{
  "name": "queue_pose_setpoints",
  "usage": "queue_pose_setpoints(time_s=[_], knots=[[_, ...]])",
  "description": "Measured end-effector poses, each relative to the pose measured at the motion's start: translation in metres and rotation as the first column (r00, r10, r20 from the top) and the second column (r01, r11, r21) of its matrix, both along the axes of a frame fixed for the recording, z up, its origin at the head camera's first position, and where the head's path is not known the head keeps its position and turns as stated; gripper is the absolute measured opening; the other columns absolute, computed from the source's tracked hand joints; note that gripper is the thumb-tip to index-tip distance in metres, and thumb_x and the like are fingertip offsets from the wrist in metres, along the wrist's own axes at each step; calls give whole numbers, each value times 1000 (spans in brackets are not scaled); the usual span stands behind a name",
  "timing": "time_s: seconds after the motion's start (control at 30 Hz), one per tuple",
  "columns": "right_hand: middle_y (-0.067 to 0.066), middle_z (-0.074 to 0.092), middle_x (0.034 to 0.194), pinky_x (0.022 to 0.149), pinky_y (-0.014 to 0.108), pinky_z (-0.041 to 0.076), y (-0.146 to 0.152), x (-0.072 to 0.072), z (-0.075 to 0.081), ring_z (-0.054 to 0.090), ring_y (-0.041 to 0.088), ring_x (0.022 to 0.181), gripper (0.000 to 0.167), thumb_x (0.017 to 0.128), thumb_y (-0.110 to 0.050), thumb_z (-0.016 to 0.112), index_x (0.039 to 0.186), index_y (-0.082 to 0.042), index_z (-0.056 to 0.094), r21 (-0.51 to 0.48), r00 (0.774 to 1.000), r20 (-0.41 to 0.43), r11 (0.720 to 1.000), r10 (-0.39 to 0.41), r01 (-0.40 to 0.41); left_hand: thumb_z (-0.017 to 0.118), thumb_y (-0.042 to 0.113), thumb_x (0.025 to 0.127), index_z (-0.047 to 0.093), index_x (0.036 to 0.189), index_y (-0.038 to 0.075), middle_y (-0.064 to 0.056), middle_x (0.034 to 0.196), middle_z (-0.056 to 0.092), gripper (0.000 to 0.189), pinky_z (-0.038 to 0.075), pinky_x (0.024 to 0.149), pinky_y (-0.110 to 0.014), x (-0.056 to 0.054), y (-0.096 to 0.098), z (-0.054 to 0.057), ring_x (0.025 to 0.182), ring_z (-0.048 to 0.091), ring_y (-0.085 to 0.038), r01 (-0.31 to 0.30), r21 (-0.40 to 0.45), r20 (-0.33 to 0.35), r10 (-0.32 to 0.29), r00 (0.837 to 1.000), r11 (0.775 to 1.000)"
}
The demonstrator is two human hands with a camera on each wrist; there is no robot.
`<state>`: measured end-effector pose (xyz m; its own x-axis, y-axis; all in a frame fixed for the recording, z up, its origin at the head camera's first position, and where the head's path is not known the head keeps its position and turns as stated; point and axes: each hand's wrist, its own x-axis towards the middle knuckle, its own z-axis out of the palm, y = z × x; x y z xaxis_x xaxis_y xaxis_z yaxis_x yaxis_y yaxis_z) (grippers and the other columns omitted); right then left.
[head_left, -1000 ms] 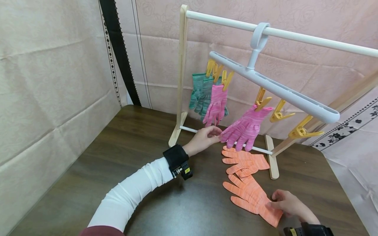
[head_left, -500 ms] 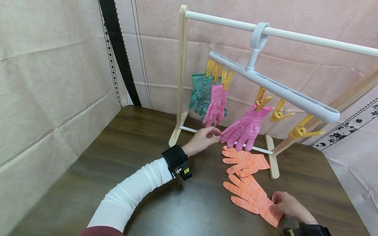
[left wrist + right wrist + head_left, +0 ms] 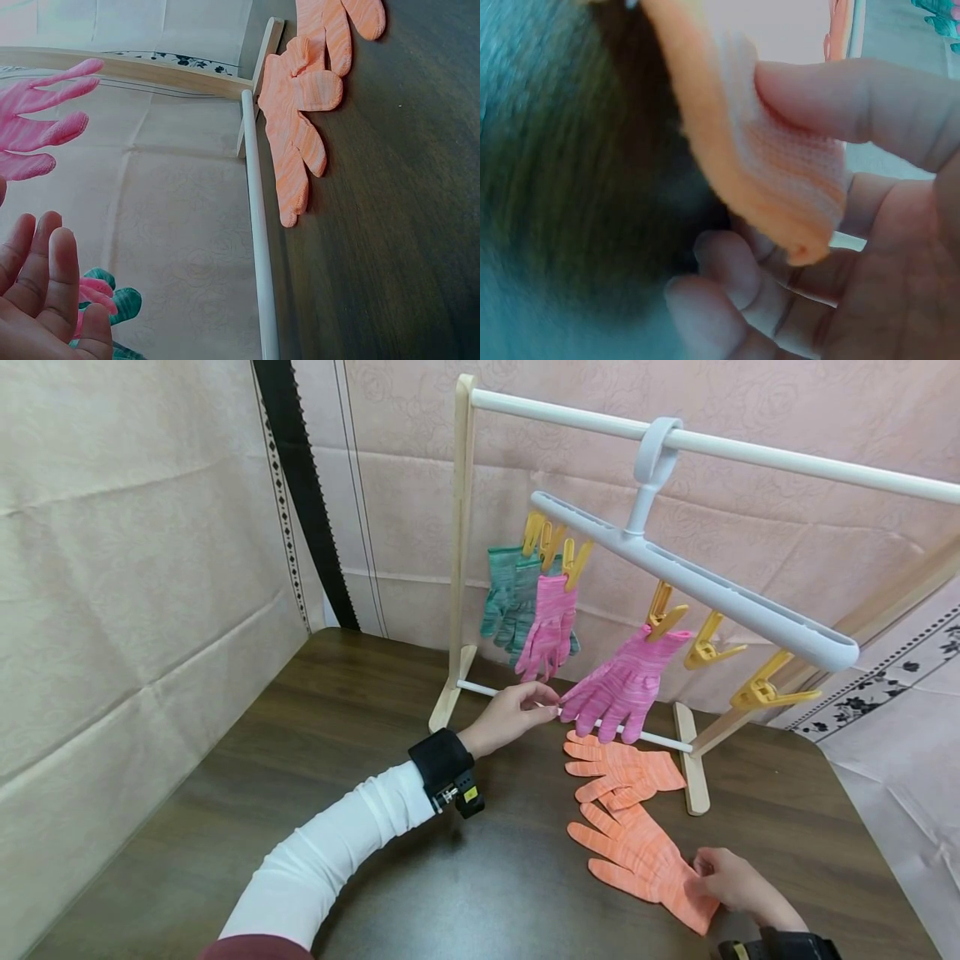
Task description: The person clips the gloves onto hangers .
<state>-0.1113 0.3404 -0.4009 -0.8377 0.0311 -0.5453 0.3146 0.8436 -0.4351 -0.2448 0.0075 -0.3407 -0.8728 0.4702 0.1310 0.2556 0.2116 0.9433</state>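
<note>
Two gloves [image 3: 639, 839] lie on the table [image 3: 337, 718], rack [image 3: 462, 527] behind.

The surface [image 3: 465, 893] before me was dark brown and wood-grained. On it lay a far orange glove [image 3: 626, 770] and, touching it, a near orange glove [image 3: 645, 860], one end pinched in my right grip [image 3: 738, 885]. A left wooden foot [image 3: 446, 708] stood well apart; a right wooden foot [image 3: 694, 781] stood just beside the far orange glove.
</note>
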Motion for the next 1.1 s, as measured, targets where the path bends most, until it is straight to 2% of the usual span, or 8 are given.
queue_pose_setpoints(time_s=[0.2, 0.4, 0.57, 0.7, 0.87, 1.0, 1.1], knots=[[0, 36, 60, 45, 24, 31, 5, 2, 1, 36, 13, 51, 16, 77, -7, 58, 71, -4, 44, -73, 999, -40, 997, 22, -25, 55, 22, 87, 56, 107, 8, -5, 105, 59, 24, 40, 89, -28, 1, -1, 1, 100, 52, -14, -1, 0, 6, 1, 1000, 1000], [-1, 37, 62, 44, 24, 35, 13, 2, 2, 38, 11, 52, 13, 79, -7, 56, 77, -2, 44, -170, 998, -47, 984, 41, -49, 55, 22, 87, 56, 109, 7, -4, 105, 59, 26, 42, 86, -27, 3, -1, -1, 99, 52, -14, -1, -7, 15, 1, 1000, 1000], [0, 41, 65, 44, 24, 37, 14, 4, 3, 41, 12, 52, 9, 78, -4, 53, 80, -1, 45, -192, 998, -65, 981, 19, -32, 55, 20, 87, 56, 110, 4, -5, 105, 59, 28, 41, 89, -29, 5, -2, -3, 100, 53, -15, -1, -8, 16, 2, 1000, 1000], [1, 46, 68, 46, 25, 40, 16, 6, 7, 44, 10, 54, 7, 79, -2, 51, 83, 2, 47, -209, 991, -127, 976, 38, -64, 55, 19, 87, 56, 109, 4, -6, 102, 60, 27, 41, 90, -30, 4, -3, -7, 97, 53, -14, -6, -2, 15, 6, 1000, 1000], [3, 51, 77, 53, 22, 38, 14, 8, 14, 44, 6, 63, 9, 85, -7, 51, 88, 2, 51, -171, 978, -210, 984, 14, -50, 55, 19, 87, 57, 108, 4, -6, 100, 60, 26, 42, 87, -28, 3, -3, -10, 94, 53, -14, -9, 1, 18, 9, 1000, 1000], [3, 53, 82, 58, 20, 35, 13, 9, 21, 43, 4, 68, 17, 88, -17, 53, 91, -1, 54, -109, 962, -272, 994, -12, -18, 56, 20, 87, 57, 108, 4, -6, 101, 60, 26, 41, 88, -30, 3, -3, -12, 95, 53, -15, -7, 3, 32, 7, 999, 1000], [3, 55, 82, 57, 21, 36, 11, 9, 26, 44, 4, 67, 24, 89, -25, 52, 95, -2, 55, -93, 953, -300, 996, -38, 11, 56, 21, 86, 57, 108, 4, -6, 101, 60, 27, 41, 88, -30, 3, -4, -12, 96, 53, -15, -7, 1, 40, 6, 999, 1000]])
